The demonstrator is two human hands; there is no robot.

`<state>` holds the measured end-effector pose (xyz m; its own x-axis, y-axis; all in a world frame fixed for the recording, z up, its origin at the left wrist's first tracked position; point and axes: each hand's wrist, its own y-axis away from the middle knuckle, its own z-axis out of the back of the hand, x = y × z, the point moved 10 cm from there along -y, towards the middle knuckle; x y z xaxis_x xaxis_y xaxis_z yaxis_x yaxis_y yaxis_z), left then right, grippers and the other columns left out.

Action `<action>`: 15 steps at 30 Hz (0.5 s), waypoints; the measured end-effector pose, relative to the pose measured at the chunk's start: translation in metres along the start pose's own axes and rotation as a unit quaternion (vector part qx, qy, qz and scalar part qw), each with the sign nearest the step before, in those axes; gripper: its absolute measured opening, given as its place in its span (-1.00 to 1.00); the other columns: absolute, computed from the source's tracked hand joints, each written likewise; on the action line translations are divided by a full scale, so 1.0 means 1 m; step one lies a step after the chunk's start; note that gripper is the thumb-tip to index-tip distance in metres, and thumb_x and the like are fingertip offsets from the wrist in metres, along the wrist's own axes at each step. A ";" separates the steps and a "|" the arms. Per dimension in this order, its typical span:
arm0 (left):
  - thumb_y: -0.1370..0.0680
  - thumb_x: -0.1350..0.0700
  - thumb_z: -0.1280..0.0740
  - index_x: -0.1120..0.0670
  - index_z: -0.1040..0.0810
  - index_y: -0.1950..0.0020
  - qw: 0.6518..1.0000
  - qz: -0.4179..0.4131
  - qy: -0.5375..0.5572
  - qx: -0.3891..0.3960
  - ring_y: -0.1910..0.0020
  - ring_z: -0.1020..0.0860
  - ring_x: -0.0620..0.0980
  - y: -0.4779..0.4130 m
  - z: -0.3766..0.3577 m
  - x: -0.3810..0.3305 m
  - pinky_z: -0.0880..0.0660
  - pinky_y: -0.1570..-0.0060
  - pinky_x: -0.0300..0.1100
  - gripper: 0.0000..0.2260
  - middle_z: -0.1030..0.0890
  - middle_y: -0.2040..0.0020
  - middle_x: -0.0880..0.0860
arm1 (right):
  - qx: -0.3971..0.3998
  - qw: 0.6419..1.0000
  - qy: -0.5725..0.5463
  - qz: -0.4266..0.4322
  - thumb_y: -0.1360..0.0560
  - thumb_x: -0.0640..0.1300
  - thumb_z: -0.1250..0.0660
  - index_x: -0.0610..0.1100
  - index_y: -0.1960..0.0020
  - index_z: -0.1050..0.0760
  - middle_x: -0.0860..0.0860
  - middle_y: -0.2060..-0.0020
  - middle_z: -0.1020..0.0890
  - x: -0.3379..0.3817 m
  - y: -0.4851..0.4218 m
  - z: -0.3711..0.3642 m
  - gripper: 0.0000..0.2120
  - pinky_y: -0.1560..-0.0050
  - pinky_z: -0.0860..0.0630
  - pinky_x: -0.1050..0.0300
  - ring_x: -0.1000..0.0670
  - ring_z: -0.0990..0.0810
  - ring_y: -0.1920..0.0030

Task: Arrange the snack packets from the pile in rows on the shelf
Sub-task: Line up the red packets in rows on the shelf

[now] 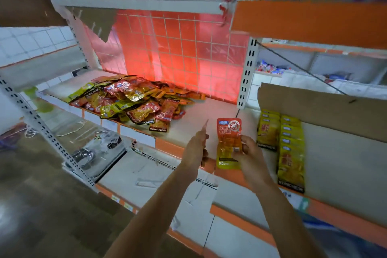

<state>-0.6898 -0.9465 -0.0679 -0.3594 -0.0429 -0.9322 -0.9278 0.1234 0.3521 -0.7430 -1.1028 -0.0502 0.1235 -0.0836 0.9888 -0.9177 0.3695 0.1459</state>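
A loose pile of red and yellow snack packets [134, 100] lies on the left half of the shelf [199, 115], against the red mesh back panel. Two neat rows of yellow packets [291, 148] stand overlapped on the shelf's right part. My right hand [250, 150] pinches one red-and-yellow packet [229, 140] by its right edge, upright, above the shelf's front edge and just left of the rows. My left hand [196, 144] hovers beside it, fingers stretched toward the pile, apparently holding nothing.
A large cardboard sheet [335, 111] stands along the right rows. The orange shelf lip [167, 146] runs under my hands. A white slotted upright [247, 73] rises behind the rows. Lower shelves hold metal bowls [83, 156] and flat white boxes.
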 end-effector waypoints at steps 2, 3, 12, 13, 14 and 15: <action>-0.53 0.01 -0.36 0.11 -0.49 -0.02 0.999 -0.029 -0.002 0.037 0.28 -0.55 -0.02 0.010 -0.028 -0.001 -0.49 0.28 -0.17 -0.81 -0.57 0.22 0.06 | -0.018 1.000 -0.020 -0.005 -0.40 -0.51 -0.24 -0.08 -0.12 -0.47 -0.04 0.11 -0.65 -0.001 0.009 0.023 -0.56 0.17 -0.52 0.10 -0.02 -0.62 0.09; -0.49 0.08 -0.43 0.15 -0.48 -0.08 0.997 -0.038 0.006 0.059 0.20 -0.63 0.05 0.014 -0.042 0.000 -0.57 0.21 -0.10 -0.75 -0.62 0.10 0.13 | -0.029 0.999 -0.027 -0.005 -0.40 -0.52 -0.23 -0.10 -0.12 -0.48 -0.04 0.12 -0.65 -0.001 0.012 0.036 -0.56 0.17 -0.52 0.11 -0.03 -0.62 0.10; -0.48 0.26 -0.42 0.16 -0.55 -0.06 0.986 -0.041 0.014 0.160 0.08 -0.64 0.18 0.043 -0.175 0.021 -0.57 -0.04 0.15 -0.82 -0.66 0.05 0.19 | -0.164 0.981 -0.088 0.047 -0.39 -0.45 -0.33 -0.18 0.05 -0.54 -0.16 0.18 -0.64 0.003 0.042 0.177 -0.76 0.02 -0.54 -0.12 -0.14 -0.59 0.13; -0.49 0.26 -0.40 0.15 -0.56 -0.06 0.985 -0.039 -0.002 0.165 0.05 -0.63 0.19 0.047 -0.192 0.024 -0.56 -0.06 0.14 -0.83 -0.66 0.03 0.19 | -0.181 0.978 -0.094 0.047 -0.41 -0.50 -0.29 -0.15 0.08 -0.52 -0.14 0.21 -0.62 0.001 0.045 0.198 -0.73 0.06 -0.51 -0.07 -0.12 -0.57 0.15; -0.49 0.26 -0.40 0.14 -0.58 -0.06 0.984 -0.043 -0.012 0.172 0.03 -0.63 0.19 0.052 -0.211 0.028 -0.55 -0.07 0.11 -0.84 -0.66 0.02 0.18 | -0.196 0.974 -0.102 0.046 -0.41 -0.53 -0.26 -0.13 0.11 -0.49 -0.11 0.23 -0.61 0.001 0.049 0.218 -0.69 0.09 -0.49 0.00 -0.10 -0.55 0.17; -0.49 0.26 -0.39 0.13 -0.59 -0.05 0.982 -0.046 -0.017 0.181 0.03 -0.63 0.18 0.058 -0.231 0.031 -0.55 -0.06 0.10 -0.84 -0.67 0.04 0.17 | -0.210 0.970 -0.110 0.046 -0.41 -0.54 -0.25 -0.13 0.10 -0.47 -0.10 0.23 -0.60 0.001 0.054 0.239 -0.68 0.10 -0.47 0.04 -0.09 -0.54 0.18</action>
<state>-0.7774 -1.1699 -0.0566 -0.2672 -0.0375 -0.9629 -0.8577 0.4648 0.2199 -0.8830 -1.3045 -0.0489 -0.0781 -0.2108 0.9744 -0.6811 0.7250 0.1023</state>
